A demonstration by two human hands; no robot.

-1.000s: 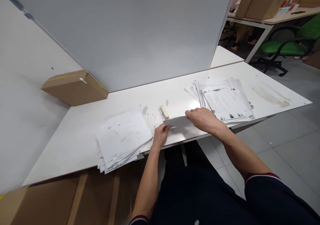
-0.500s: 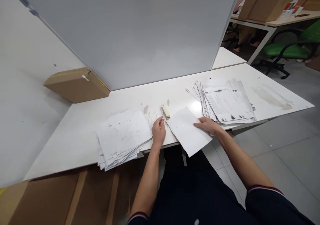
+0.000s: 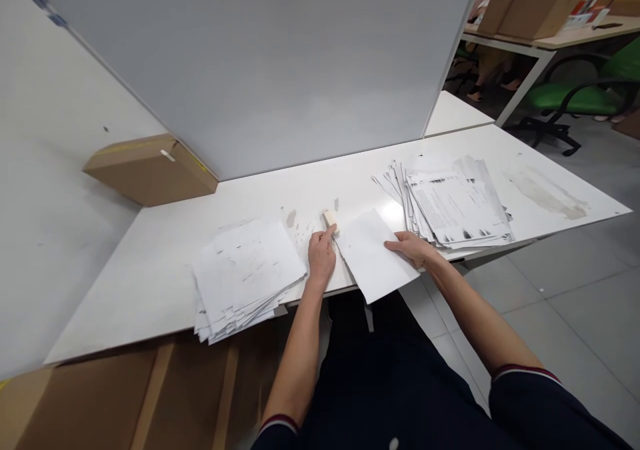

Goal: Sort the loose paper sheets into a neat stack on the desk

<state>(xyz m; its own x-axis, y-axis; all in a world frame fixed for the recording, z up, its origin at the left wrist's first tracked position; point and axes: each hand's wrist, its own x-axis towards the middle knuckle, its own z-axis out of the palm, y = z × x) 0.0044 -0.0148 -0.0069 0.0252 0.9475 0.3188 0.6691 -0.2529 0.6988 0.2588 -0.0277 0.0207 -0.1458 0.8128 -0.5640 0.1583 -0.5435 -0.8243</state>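
A small cream stapler (image 3: 329, 218) lies on the white table. My left hand (image 3: 321, 255) is closed at its near end, with a finger on top of it and the other fingers curled. My right hand (image 3: 407, 247) pinches the right edge of a white paper sheet (image 3: 376, 257), thumb on top. The sheet's left corner reaches the stapler's near end, and its lower corner hangs past the table edge. Whether it is one sheet or several, I cannot tell.
A messy paper stack (image 3: 250, 263) lies left of my left hand, overhanging the front edge. Another stack of printed papers (image 3: 455, 203) is at the right. A cardboard box (image 3: 155, 170) leans in the back left corner by a grey panel (image 3: 280, 70). A green chair (image 3: 575, 97) stands beyond.
My left hand has moved forward and right onto the stapler's near end. The paper in my right hand has shifted slightly left and forward.
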